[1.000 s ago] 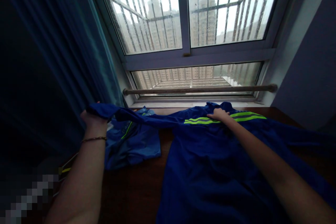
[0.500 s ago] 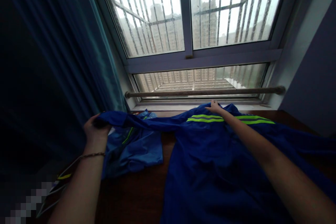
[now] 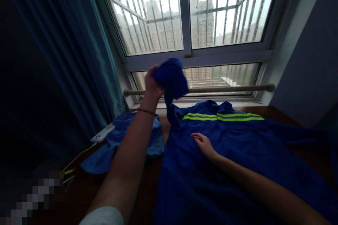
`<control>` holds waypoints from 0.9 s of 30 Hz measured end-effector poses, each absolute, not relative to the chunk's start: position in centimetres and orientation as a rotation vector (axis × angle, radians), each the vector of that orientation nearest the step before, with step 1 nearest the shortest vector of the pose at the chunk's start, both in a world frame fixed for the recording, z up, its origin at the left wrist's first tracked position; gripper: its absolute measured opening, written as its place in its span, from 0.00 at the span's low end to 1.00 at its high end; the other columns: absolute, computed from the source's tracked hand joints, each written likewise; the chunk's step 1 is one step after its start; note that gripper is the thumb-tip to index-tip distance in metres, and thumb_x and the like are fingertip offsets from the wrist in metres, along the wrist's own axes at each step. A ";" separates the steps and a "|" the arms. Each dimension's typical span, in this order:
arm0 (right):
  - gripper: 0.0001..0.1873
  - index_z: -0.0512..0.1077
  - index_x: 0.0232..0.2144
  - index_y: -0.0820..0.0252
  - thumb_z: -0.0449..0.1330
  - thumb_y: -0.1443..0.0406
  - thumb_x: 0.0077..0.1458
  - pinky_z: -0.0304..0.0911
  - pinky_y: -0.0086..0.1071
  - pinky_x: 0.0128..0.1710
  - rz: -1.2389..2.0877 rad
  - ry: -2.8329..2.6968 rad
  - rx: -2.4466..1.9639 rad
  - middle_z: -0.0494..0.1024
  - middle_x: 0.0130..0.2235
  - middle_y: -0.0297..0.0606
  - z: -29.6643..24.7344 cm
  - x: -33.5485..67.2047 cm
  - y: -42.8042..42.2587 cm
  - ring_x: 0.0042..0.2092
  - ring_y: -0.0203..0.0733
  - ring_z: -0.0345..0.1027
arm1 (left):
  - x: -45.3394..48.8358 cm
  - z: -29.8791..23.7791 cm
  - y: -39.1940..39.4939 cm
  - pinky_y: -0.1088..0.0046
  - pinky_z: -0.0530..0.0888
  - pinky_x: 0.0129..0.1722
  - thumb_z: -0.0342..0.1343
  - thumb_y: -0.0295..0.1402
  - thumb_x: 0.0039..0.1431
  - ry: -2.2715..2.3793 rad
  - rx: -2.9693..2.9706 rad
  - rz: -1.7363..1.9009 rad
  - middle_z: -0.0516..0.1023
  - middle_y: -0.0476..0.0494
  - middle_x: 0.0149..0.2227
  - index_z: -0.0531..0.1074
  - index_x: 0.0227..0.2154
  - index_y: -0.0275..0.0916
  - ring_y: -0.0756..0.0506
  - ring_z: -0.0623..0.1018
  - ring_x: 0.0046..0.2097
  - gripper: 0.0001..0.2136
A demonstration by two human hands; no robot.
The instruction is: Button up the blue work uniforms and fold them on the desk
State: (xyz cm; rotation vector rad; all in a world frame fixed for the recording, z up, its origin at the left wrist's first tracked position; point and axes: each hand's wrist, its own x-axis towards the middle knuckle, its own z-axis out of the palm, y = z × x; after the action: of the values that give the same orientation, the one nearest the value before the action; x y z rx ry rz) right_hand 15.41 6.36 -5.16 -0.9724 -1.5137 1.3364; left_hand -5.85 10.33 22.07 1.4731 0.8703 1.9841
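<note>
L hand [image 3: 154, 85] pinches blue sleeve [image 3: 173, 79] near its end; R hand [image 3: 205, 145] loose, empty. Shirt [image 3: 200, 168] prob soft, light; hold sleeve ends.

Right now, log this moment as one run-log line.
left hand: holding sleeve up | right hand: over jacket front, contact unclear | jacket: spread on brown surface
</note>
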 end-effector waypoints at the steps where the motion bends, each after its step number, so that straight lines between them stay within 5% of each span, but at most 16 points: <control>1: 0.09 0.70 0.31 0.59 0.54 0.66 0.44 0.56 0.46 0.49 1.435 -1.148 -0.999 0.74 0.37 0.39 -4.9 16.0 7.7 0.43 0.44 0.67 | -3.4 21.8 10.9 0.62 0.69 0.45 0.43 0.42 0.57 0.868 1.509 1.883 0.75 0.40 0.37 0.67 0.36 0.30 0.45 0.73 0.44 0.18; 4: 0.08 0.64 0.30 0.58 0.46 0.70 0.47 0.66 0.37 0.35 1.362 -0.547 -1.105 0.71 0.31 0.33 -4.2 20.2 12.0 0.30 0.36 0.68 | 1.0 19.4 12.3 0.61 0.69 0.45 0.47 0.42 0.56 0.877 1.702 1.256 0.73 0.36 0.42 0.65 0.42 0.32 0.44 0.73 0.44 0.18; 8: 0.12 0.61 0.31 0.55 0.42 0.71 0.46 0.65 0.30 0.23 1.220 -0.265 -1.156 0.67 0.26 0.28 -3.7 27.5 16.4 0.22 0.32 0.62 | 1.0 12.8 13.6 0.63 0.68 0.45 0.46 0.36 0.56 1.481 1.955 0.880 0.73 0.36 0.42 0.65 0.43 0.31 0.44 0.72 0.46 0.15; 12: 0.07 0.61 0.28 0.56 0.45 0.67 0.45 0.64 0.27 0.20 1.172 -0.208 -1.052 0.67 0.24 0.28 -2.8 31.3 18.5 0.21 0.32 0.63 | -0.7 3.3 12.7 0.59 0.60 0.52 0.48 0.37 0.54 1.880 2.059 0.706 0.64 0.30 0.52 0.62 0.49 0.30 0.39 0.64 0.54 0.21; 15: 0.05 0.62 0.27 0.58 0.50 0.65 0.43 0.65 0.24 0.22 1.122 -0.231 -0.951 0.68 0.24 0.27 -1.5 33.0 19.4 0.24 0.31 0.64 | -1.3 -3.0 11.1 0.53 0.53 0.55 0.42 0.44 0.56 2.228 2.058 0.460 0.56 0.36 0.58 0.57 0.53 0.36 0.39 0.54 0.59 0.24; 23: 0.18 0.63 0.33 0.60 0.59 0.67 0.34 0.68 0.29 0.27 0.742 -0.196 -1.341 0.71 0.40 0.36 -1.0 41.3 20.8 0.34 0.37 0.67 | -1.7 -6.3 10.5 0.53 0.49 0.56 0.41 0.37 0.56 2.524 2.033 0.456 0.62 0.35 0.54 0.63 0.49 0.34 0.39 0.54 0.59 0.19; 27: 0.16 0.64 0.28 0.61 0.61 0.68 0.31 0.68 0.36 0.24 0.803 -0.240 -1.434 0.71 0.31 0.37 -2.2 44.2 20.8 0.30 0.41 0.67 | -2.0 -5.7 10.1 0.58 0.49 0.57 0.43 0.25 0.51 2.479 2.090 0.655 0.70 0.38 0.47 0.68 0.39 0.36 0.42 0.61 0.55 0.14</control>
State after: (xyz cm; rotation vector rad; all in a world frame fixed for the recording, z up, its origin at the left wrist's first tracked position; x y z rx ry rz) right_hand 44.22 20.78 -2.19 -1.4344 -0.2405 0.8027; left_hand -2.03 10.13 -5.74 2.0900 2.4787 0.6554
